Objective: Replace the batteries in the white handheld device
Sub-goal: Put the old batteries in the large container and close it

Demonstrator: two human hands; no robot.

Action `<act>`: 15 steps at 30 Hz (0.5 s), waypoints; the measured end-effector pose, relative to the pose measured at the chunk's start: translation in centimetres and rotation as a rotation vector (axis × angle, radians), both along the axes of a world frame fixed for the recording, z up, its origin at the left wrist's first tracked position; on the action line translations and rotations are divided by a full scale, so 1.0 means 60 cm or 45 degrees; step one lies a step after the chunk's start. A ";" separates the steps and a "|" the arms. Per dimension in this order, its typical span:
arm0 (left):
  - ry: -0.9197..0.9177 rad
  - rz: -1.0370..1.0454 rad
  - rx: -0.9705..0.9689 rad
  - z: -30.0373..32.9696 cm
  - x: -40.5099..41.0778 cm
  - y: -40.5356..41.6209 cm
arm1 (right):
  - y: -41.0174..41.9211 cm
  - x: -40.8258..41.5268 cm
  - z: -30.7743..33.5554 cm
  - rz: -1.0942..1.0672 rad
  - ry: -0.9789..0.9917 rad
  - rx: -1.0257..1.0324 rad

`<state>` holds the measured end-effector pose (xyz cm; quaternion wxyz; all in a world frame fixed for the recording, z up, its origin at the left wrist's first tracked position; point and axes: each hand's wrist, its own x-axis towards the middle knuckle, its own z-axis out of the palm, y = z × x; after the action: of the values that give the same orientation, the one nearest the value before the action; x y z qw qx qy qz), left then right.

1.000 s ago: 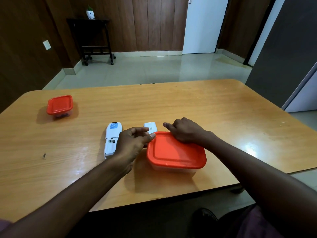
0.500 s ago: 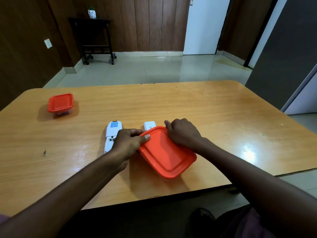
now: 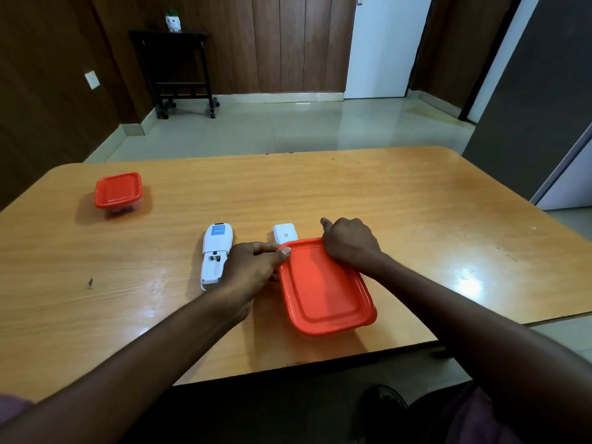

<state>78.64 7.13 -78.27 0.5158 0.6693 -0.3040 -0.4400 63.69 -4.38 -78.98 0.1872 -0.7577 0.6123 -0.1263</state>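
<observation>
Batteries are not in sight, so we judge the step in hand to be opening the large red-lidded container [image 3: 325,288], which sits at the near edge of the desk [image 3: 400,203]. Our left hand [image 3: 253,272] pinches the lid's far left corner, thumb on top and fingers curled beneath the rim. Our right hand [image 3: 350,243] presses down over the far right corner, fingers folded on the lid. Both grips are therefore closed on this container, and its lid looks tilted, though we cannot tell whether it has come free.

The white handheld device [image 3: 216,254] lies face down just to the left of our left hand, partly hidden by it. Its long axis runs away from us, and its battery bay is open and looks empty. Its detached battery cover [image 3: 284,233] lies just beyond the container, between our hands.

The left hand is the nearer one to the device, so it would naturally steady it while the right brings cells across. A smaller red-lidded container [image 3: 118,193] stands well apart at the far left.
</observation>
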 end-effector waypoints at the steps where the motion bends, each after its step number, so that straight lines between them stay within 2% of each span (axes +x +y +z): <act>1: 0.025 -0.008 0.006 0.001 -0.002 0.002 | 0.000 -0.005 0.004 -0.014 0.030 -0.039; 3: 0.042 -0.060 0.013 0.003 -0.008 0.011 | 0.001 -0.013 0.011 0.035 0.142 -0.149; 6: 0.039 -0.111 -0.002 0.007 -0.013 0.015 | 0.002 -0.014 0.018 0.252 0.321 -0.397; 9: 0.022 -0.167 0.030 0.015 -0.010 0.008 | 0.005 -0.007 0.011 0.503 0.307 -0.527; 13: -0.056 -0.315 0.048 0.012 -0.020 0.000 | 0.005 0.004 0.002 0.557 0.155 -0.317; 15: -0.096 -0.343 0.027 0.009 -0.021 -0.004 | -0.001 0.007 0.002 0.547 0.174 -0.189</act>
<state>77.39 6.89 -77.74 0.4333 0.6438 -0.4057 -0.4829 64.09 -4.46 -78.85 0.1117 -0.8890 0.4374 -0.0767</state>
